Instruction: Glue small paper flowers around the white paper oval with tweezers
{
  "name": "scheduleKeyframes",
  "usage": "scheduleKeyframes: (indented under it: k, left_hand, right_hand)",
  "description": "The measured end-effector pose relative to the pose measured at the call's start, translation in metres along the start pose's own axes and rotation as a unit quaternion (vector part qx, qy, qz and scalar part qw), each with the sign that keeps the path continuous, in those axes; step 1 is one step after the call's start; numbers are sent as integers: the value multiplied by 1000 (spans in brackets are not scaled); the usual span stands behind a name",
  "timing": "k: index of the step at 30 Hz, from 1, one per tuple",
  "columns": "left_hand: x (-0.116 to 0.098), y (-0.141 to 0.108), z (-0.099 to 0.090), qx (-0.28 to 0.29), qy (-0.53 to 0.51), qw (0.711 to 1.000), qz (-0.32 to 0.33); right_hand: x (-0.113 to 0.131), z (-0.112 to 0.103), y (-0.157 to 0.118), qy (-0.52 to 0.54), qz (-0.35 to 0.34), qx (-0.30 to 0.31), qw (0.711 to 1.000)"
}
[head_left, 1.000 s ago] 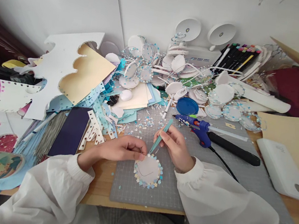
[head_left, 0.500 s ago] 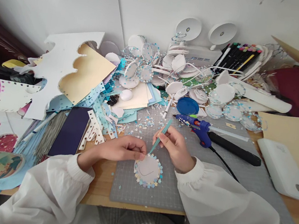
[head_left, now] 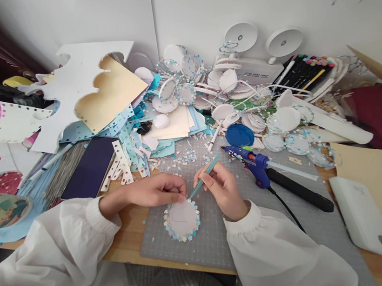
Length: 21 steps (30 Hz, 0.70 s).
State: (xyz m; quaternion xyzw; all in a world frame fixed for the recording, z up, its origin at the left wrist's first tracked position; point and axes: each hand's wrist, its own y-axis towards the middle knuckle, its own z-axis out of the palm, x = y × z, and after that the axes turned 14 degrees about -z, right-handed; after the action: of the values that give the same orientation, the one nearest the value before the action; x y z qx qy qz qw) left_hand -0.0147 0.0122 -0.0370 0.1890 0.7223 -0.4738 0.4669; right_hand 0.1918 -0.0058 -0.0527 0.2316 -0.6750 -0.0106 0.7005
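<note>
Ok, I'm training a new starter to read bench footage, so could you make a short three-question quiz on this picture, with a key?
1. Multiple choice: what does the right hand hold?
a) scissors
b) teal tweezers
c) a black marker

2. True or false: the blue glue gun lies on the grey cutting mat, out of both hands.

3. Fill in the blank: the left hand is at the edge of a round white disc whose rim is ringed with small pastel ____.

Key: 1, b; 2, true; 3, stars.
</note>
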Motion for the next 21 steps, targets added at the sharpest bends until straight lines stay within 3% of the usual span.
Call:
scheduleKeyframes:
  k: [9,21]
  left_hand:
    - [-1,0,1,2,-6,1000,2]
    - [0,3,6,-36,-21,999,4]
  right_hand:
    - [-3,-2,-3,-9,-38,15,999]
    - [-5,-1,-4,5,-44,-3,999]
